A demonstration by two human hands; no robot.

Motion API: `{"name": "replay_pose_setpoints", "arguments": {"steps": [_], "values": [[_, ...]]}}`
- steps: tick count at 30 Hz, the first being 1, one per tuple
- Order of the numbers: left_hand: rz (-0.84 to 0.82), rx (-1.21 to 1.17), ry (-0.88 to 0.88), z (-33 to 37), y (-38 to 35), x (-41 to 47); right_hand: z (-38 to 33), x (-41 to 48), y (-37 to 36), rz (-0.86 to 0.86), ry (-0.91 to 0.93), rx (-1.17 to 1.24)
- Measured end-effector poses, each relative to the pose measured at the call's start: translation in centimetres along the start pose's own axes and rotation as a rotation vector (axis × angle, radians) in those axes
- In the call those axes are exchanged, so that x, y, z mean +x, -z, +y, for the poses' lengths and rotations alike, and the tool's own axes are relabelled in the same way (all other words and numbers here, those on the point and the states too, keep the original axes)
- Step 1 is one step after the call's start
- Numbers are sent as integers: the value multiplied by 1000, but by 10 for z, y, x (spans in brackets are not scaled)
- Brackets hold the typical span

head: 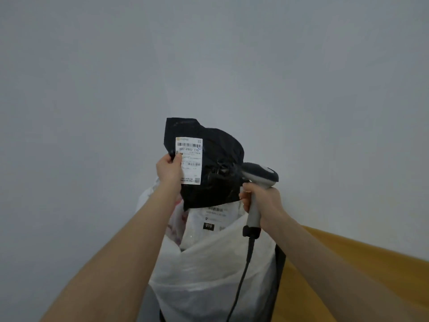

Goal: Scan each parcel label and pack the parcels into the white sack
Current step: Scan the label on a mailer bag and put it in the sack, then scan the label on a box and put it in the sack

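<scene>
1. I see the left hand (169, 169) at centre frame, closed on the left edge of a black parcel (210, 168), thumb pressed over the near face beside the label, fingers wrapped behind
2. Black parcel: soft poly mailer, glossy, heavily crinkled, irregular outline with a folded upper-left corner. It is held upright above the sack mouth, its lower edge overlapping the parcel below in this view; whether they touch I cannot tell
3. White label (189, 160): flat rectangular sticker on the left part of the mailer, facing the camera. Barcode strip at top, second smaller barcode mid-label, small square codes in the corners. Large print reads roughly "507-P802 T70"; the fine print is too small to read
4. The right hand (263, 204), right of centre, is wrapped tight round the pale grey handle of a barcode scanner (261, 176). Scanner head is dark, rounded, smooth plastic, just beside the mailer's right edge, touching or nearly so. A black cable (242, 275) runs from the handle base down to the bottom edge of the frame
5. White sack (209, 270): thin, translucent, wrinkled plastic film, lower centre, mouth open upward. A white parcel (213, 220) stands inside, with a barcode and a black tag reading "010"
6. Background: plain matt grey wall (209, 54); a smooth yellow-brown wooden surface (348, 263) at lower right
</scene>
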State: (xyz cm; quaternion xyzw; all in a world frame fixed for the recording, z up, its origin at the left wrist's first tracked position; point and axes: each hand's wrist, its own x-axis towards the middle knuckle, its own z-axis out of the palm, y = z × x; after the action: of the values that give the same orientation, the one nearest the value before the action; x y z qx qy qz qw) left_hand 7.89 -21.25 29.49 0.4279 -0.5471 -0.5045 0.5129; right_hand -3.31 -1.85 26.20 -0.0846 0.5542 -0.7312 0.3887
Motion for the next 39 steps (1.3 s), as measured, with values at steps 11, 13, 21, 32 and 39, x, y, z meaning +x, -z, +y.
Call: {"name": "replay_pose_setpoints", "arguments": {"steps": [11,13,21,32,39], "values": [[-205,958,31,-95,7,22,41,36,1,175,-128,19],[-200,993,-213,-81,-16,18,45,34,11,210,-151,93],[-704,921,-530,-85,-138,-83,59,-4,96,251,-314,287],[-1171,1043,-530,-118,-234,-329,58,-153,313,461,-390,174],[-1364,963,-549,-109,-283,-527,45,-269,464,777,-281,144]]}}
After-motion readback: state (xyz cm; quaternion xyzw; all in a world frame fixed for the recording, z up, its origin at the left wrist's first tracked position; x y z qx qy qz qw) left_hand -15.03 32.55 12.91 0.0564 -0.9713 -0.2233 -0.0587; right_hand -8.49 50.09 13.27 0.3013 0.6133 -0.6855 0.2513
